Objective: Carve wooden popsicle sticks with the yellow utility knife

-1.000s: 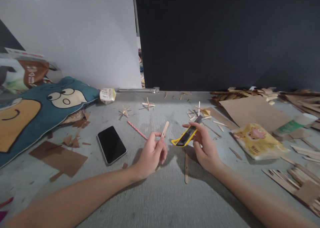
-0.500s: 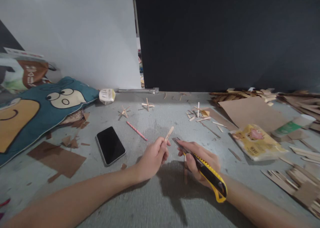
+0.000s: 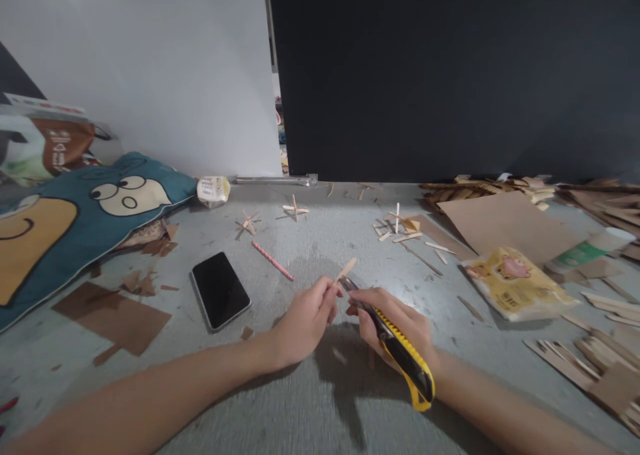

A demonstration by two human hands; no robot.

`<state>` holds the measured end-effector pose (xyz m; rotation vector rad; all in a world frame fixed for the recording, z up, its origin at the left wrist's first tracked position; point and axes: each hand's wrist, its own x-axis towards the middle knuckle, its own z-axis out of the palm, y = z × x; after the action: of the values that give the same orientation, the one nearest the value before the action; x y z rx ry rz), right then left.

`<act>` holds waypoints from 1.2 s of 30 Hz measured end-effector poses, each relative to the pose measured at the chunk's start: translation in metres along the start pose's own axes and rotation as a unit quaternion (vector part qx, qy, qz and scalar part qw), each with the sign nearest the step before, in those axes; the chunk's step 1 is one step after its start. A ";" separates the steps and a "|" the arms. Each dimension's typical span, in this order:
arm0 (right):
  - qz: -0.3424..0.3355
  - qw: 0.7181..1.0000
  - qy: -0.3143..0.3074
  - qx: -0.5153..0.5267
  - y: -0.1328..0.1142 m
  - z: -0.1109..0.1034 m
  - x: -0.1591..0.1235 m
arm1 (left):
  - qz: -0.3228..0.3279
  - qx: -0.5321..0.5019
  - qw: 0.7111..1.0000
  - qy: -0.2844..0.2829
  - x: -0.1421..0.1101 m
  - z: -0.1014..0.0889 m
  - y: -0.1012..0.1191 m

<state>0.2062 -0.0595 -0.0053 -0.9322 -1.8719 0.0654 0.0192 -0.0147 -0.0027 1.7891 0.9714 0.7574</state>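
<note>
Between the fingertips of my left hand (image 3: pixel 306 315) is a flat wooden craft stick (image 3: pixel 347 267), its rounded end pointing up and away. My right hand (image 3: pixel 393 322) is wrapped around a yellow and black utility knife (image 3: pixel 407 355). The blade is out, and its tip meets the stick close to my left fingers; whether it has cut into the wood I cannot tell. Another stick lies on the table partly hidden under my right hand. A red and white patterned pencil (image 3: pixel 273 262) rests beyond my left hand, and a black phone (image 3: pixel 221 291) lies to its left.
Small crossed-stick pieces (image 3: pixel 295 208) stand at the back, with loose stick bits (image 3: pixel 407 237) to their right. A yellow tissue pack (image 3: pixel 517 283), brown cardboard (image 3: pixel 505 225) and piled wood strips (image 3: pixel 595 368) occupy the right. A blue cartoon cushion (image 3: pixel 100 222) sits at left.
My right hand has moved left with the utility knife, bringing the blade from beside the craft stick onto it. The stick in my left hand has tilted slightly to the right.
</note>
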 end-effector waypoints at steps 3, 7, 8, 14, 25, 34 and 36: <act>0.004 1.000 -0.011 0.011 -0.001 0.000 0.002 | -0.002 0.016 1.000 0.000 0.000 -0.001 0.002; -0.014 1.000 -0.004 0.015 -0.001 0.003 0.000 | -0.019 0.037 0.999 -0.003 0.000 -0.002 0.005; -0.019 1.000 0.001 0.012 0.000 0.004 0.000 | -0.022 0.041 0.999 -0.004 0.000 -0.002 0.005; -0.036 0.999 -0.004 -0.016 -0.002 0.007 -0.001 | -0.025 0.075 0.997 -0.012 -0.001 -0.001 0.003; -0.025 0.999 -0.011 -0.018 -0.002 0.005 0.002 | -0.011 0.054 0.997 -0.047 -0.001 0.000 -0.006; 0.084 0.993 0.001 0.085 -0.008 0.006 0.004 | -0.012 0.050 0.998 -0.023 0.000 0.001 -0.010; 0.121 0.988 -0.002 0.096 -0.009 0.006 0.002 | -0.008 0.051 0.998 -0.022 0.000 0.001 -0.011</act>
<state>0.1960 -0.0621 -0.0027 -1.0197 -1.7127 0.3887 0.0167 -0.0128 -0.0131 1.8758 1.0094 0.6655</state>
